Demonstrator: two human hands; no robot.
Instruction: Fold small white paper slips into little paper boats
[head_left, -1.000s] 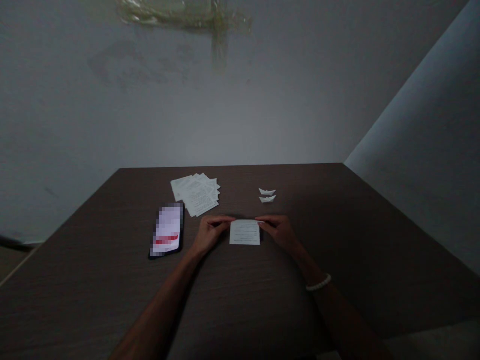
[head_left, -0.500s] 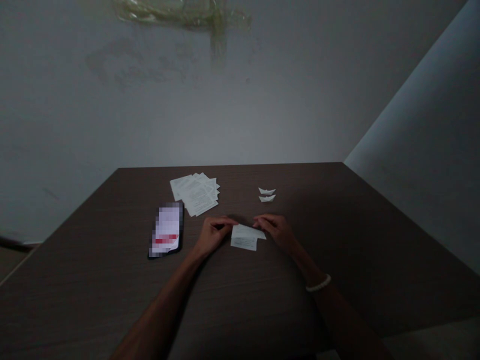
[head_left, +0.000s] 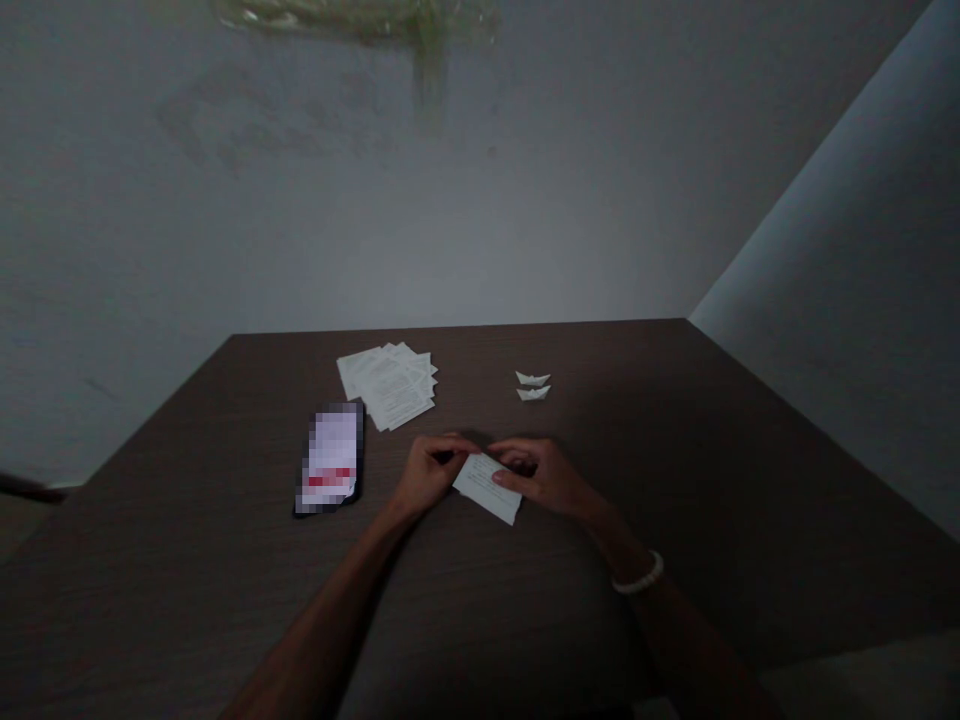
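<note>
Seen from my remote post through the head camera, a person's two bare hands meet over a small printed paper (head_left: 482, 488) at the centre of the frame, just below the middle. The left hand (head_left: 430, 475) has its fingertips close together at the paper's upper corner, apparently to steady it; the right hand (head_left: 551, 475) lays its thumb across the printed face, fingers curled beyond, a grip that I judge keeps the tilted sheet from slipping. How firmly either presses, I cannot tell.

A fanned stack of sheets (head_left: 386, 388) lies left of centre, likely kept within the left hand's reach, with a phone (head_left: 330, 458) just below it, its screen blurred. Two small paper boats (head_left: 533, 394) sit right of centre, one above the other, seemingly set beyond the fingers to stay uncrushed.

The dark table (head_left: 187, 450) ends at the wall (head_left: 585, 200) along its far edge, which bounds forward reach. I judge the roomiest travel lies right and toward the lower frame; leftward, the phone stands near the left wrist.
</note>
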